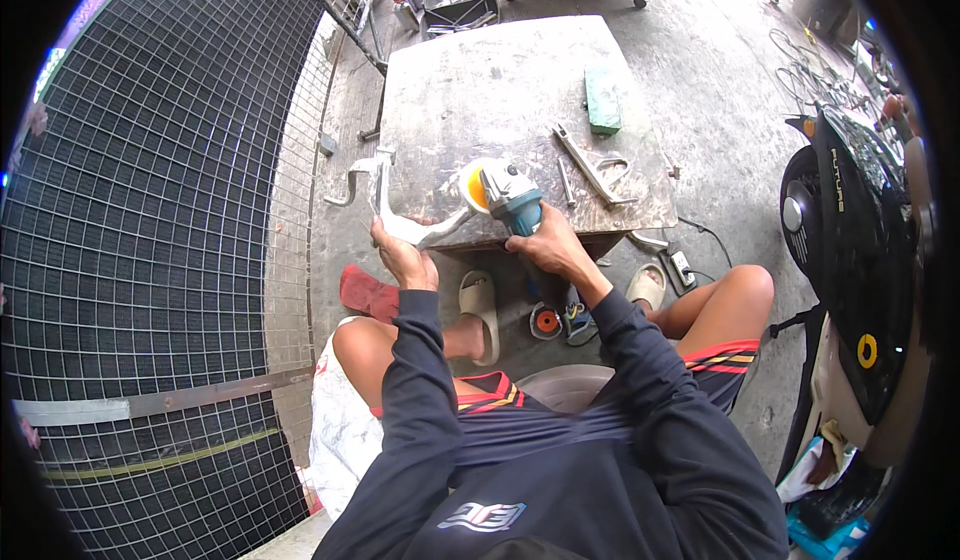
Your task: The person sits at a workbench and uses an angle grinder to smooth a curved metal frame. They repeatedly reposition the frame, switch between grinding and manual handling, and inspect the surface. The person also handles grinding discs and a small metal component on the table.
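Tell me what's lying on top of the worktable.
On the worktable lie a green block, a slim metal piece and a looped metal bracket. The angle grinder and curved metal part hide patches near the front edge; what lies beneath them cannot be seen.

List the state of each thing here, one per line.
Left hand: closed on the silver metal part
Right hand: closed on the angle grinder
Silver metal part: held, one end beside the grinder's disc
Disc: mounted; whether spinning, cannot tell
Green block: lying on the table
Sandals: worn
Motorcycle: standing at the right
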The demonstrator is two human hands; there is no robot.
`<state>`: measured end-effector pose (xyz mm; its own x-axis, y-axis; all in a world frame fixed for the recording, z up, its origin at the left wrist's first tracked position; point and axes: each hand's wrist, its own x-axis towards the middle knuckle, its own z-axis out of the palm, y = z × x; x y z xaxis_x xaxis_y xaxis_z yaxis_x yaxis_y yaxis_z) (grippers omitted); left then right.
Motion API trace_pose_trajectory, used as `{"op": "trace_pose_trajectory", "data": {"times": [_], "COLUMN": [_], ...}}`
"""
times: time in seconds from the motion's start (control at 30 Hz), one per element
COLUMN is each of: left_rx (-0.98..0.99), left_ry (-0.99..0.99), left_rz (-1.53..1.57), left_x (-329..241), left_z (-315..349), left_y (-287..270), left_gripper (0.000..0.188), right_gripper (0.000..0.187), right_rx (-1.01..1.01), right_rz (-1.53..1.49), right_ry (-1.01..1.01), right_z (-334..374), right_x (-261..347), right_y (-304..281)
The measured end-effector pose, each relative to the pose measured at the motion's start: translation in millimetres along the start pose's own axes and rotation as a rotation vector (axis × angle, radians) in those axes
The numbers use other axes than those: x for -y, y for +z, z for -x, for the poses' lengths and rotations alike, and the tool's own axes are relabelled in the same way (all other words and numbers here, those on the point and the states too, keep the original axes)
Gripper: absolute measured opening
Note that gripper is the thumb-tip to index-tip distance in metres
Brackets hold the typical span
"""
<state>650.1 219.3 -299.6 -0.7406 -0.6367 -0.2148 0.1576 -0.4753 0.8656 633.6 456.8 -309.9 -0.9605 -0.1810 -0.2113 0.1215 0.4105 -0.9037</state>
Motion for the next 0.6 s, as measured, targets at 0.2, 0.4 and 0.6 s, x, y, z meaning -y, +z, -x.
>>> {"op": "trace_pose_trajectory", "data": {"times": [0.2,0.4,0.6], "left_rx": [-0.068,-0.081,0.000], "left_ry": [0.059,0.124,0.165], "left_rz": [-0.024,-0.077,-0.094], "left_x": [12,16,21], "left_z": [1,3,1], "left_y": [-14,-18,-25], "left_gripper": [0.044,0.050,0.053], "right_gripper": [0.064,0.064,0.064], "right_rx": [0.089,0.116,0.214], "right_rz": [-0.063,-0.093,-0.155], "right_ry": [-0.027,-0.047,-0.016], "right_z": [27,44,48], "right_x": [26,43,46], "right_y": [18,22,18]}}
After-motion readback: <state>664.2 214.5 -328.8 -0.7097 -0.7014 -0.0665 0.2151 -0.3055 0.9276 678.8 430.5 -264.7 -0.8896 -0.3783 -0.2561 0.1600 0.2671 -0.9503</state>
